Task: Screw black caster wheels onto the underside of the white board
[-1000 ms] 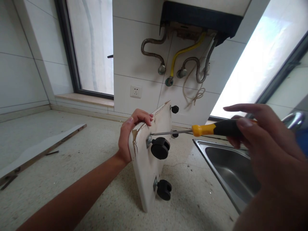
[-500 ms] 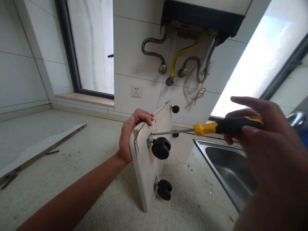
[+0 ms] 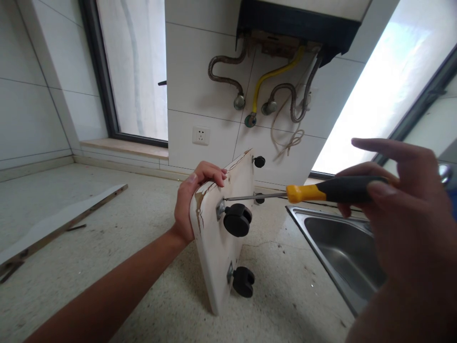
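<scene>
A white board [image 3: 214,252] with chipped edges stands on its side on the countertop, its wheeled face turned right. My left hand [image 3: 194,193] grips its upper near corner, fingers over the top edge. In my right hand [image 3: 396,190] is a yellow and black screwdriver [image 3: 309,193], held by the handle with the index finger raised off it. Its tip meets the metal plate [image 3: 220,208] of the upper near caster [image 3: 237,220]. Below sits another black caster [image 3: 243,281]; smaller ones [image 3: 259,162] show at the far end.
A steel sink [image 3: 342,247] is set into the speckled countertop [image 3: 150,295] at right. On the left lies a long white strip [image 3: 71,219] with a small dark piece [image 3: 76,227] beside it. Pipes and a yellow hose [image 3: 264,78] hang under a wall-mounted heater [image 3: 296,28].
My right hand's fingers have shifted along and around the screwdriver handle, moving slightly right. The screwdriver tip stays at the caster plate, and my left hand keeps its hold on the board.
</scene>
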